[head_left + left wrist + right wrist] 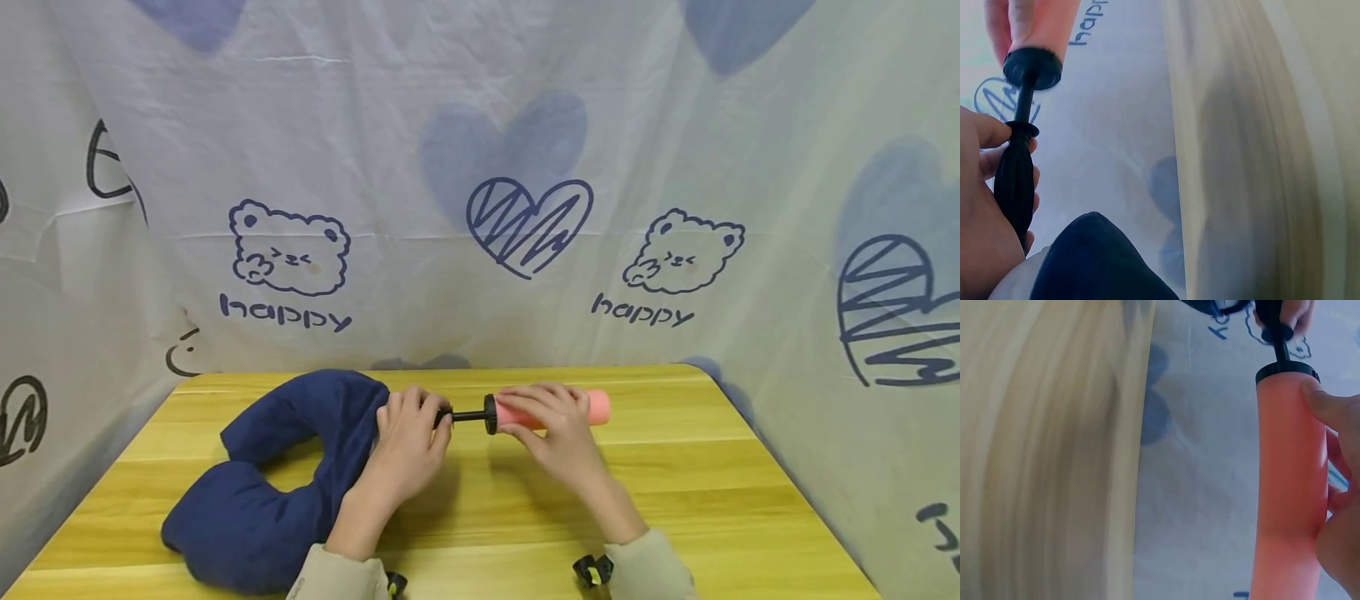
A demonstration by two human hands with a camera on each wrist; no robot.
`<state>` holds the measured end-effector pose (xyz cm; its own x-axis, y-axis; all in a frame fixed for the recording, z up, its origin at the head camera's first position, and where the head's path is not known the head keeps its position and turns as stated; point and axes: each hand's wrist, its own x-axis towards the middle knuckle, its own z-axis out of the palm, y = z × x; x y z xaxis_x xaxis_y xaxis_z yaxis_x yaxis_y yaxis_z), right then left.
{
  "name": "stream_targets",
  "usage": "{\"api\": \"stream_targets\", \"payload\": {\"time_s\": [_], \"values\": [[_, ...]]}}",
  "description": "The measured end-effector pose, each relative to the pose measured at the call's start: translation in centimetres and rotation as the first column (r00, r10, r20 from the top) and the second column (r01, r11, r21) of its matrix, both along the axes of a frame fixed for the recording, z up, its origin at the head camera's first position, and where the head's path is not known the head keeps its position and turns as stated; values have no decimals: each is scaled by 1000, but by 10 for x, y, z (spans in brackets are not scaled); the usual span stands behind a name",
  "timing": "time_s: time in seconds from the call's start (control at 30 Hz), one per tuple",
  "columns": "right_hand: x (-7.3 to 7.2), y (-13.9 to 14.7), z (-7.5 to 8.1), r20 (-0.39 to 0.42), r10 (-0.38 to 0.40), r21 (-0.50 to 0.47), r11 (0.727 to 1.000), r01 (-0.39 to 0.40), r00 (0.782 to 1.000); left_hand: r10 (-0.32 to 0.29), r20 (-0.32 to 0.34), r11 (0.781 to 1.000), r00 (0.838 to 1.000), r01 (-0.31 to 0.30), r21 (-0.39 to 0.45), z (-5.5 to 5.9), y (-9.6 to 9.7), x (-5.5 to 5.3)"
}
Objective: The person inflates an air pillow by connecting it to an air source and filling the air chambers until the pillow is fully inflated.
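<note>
A hand pump with a pink barrel [1288, 481] and a black handle [1015, 181] is held level above the table in the head view. My left hand [408, 442] grips the black handle, its fingers wrapped round it in the left wrist view. Around the pink barrel curls my right hand [558, 429], close to the black end cap [491, 414]. Between the two hands a short length of black rod [470, 416] shows. A dark blue U-shaped neck pillow [255, 517] lies at the left, partly behind my left hand and forearm.
The yellow wood-grain table [675, 500] runs back to a pale hanging cloth [405, 167] printed with bears and hearts. More cloth hangs at both sides. A black strap piece [592, 572] sits by the right sleeve, another [396, 585] by the left.
</note>
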<state>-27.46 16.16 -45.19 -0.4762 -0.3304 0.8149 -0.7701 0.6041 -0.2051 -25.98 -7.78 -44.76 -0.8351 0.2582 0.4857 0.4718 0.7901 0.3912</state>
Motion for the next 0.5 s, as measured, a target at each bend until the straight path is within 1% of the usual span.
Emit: {"api": "stream_targets", "payload": {"time_s": [0.2,0.3,0.4,0.5], "values": [[-2,18,5,42,-10,-19,1000,11,999,1,-1,1000,1000,-1,19,3,-15,-3],[-4,26,6,64,-25,-33,999,27,998,15,-4,999,1000,-15,28,4,-22,-5],[-6,32,6,64,-37,-43,998,40,997,30,-6,999,1000,-29,33,4,-26,-6],[-8,28,3,43,-29,-40,999,31,999,32,-16,999,999,-31,25,3,-23,-6]]}}
